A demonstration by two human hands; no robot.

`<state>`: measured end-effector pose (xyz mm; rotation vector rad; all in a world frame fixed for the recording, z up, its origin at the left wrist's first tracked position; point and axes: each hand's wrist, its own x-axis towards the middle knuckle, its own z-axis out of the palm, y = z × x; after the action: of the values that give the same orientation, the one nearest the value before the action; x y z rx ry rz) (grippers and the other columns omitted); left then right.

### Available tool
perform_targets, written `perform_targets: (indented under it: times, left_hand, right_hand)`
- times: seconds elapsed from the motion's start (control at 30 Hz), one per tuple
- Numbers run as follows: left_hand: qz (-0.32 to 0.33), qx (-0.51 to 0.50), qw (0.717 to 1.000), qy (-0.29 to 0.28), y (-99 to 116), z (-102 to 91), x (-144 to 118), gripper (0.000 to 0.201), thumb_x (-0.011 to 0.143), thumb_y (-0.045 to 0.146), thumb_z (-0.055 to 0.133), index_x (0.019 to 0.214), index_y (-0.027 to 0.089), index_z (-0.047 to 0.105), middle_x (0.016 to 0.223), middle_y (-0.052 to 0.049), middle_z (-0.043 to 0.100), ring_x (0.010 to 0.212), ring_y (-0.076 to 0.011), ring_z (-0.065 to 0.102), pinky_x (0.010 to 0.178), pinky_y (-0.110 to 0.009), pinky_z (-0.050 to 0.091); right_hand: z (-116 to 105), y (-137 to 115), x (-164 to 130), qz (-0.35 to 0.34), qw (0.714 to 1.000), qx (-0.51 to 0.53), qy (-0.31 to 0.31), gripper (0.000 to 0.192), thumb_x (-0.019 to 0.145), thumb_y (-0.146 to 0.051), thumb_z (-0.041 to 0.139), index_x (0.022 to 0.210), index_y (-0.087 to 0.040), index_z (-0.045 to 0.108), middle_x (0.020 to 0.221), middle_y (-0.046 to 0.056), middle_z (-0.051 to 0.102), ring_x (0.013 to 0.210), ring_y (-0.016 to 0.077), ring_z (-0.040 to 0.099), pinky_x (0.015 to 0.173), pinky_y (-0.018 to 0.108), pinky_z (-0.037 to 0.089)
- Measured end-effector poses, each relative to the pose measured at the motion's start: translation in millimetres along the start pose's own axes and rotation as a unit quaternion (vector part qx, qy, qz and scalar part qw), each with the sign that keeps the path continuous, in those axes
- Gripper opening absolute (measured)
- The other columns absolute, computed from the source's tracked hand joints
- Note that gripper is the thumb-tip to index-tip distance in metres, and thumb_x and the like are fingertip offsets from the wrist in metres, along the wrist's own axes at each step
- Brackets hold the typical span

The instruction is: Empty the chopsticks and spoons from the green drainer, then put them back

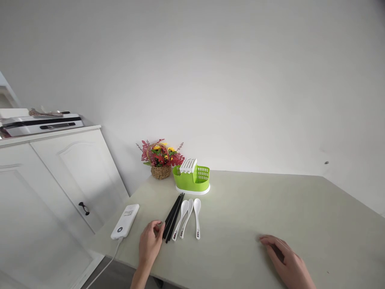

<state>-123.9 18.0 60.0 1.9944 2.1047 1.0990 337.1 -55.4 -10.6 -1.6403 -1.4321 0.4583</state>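
Observation:
My left hand (pixel 151 240) is at the lower ends of several black chopsticks (pixel 173 220). Its thumb and fingertips come together on the leftmost chopstick, which lies with the others in a loose bundle on the table. Just to the right are three white spoons (pixel 197 216), bowls pointing away from me and two of them close together. Beyond them stands a green utensil holder (pixel 192 182) with a white base and a white slotted piece on top. Far to the right, my right hand (pixel 285 257) rests by the tabletop, holding nothing, thumb apart from the loosely bent fingers.
A white power bank (pixel 126 220) with a cable lies at the table's left edge. Behind the chopsticks is a wicker basket of artificial flowers (pixel 161 171). White cabinets (pixel 75 172) flank the table (pixel 240 212) on the left, and a wall borders its back.

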Motion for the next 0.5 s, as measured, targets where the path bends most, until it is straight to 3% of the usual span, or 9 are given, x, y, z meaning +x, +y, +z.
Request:
perform_targets:
  times: [0.2,0.5]
  left_hand:
    - [0.01,0.002,0.999,0.031,-3.7,2.7,0.3,0.046,0.094,0.062,0.042,0.094,0.022,0.065,0.085,-0.006,0.071,0.078,-0.0243,0.07,0.069,-0.034,0.055]
    - [0.01,0.013,0.999,0.034,2.3,1.2,-0.7,0.047,0.091,0.064,0.045,0.095,0.022,0.065,0.087,-0.007,0.07,0.079,-0.0255,0.07,0.066,-0.034,0.055]
  right_hand:
    - [0.3,-3.2,-0.6,0.001,1.0,0.001,0.004,0.031,0.09,-0.05,0.051,0.099,-0.031,0.074,0.122,0.003,0.074,0.109,0.0238,0.072,0.085,0.031,0.06]
    - [0.4,-2.4,-1.2,-0.008,1.0,0.006,0.003,0.031,0.09,-0.05,0.051,0.099,-0.031,0.073,0.122,0.004,0.074,0.109,0.0246,0.072,0.083,0.031,0.06]
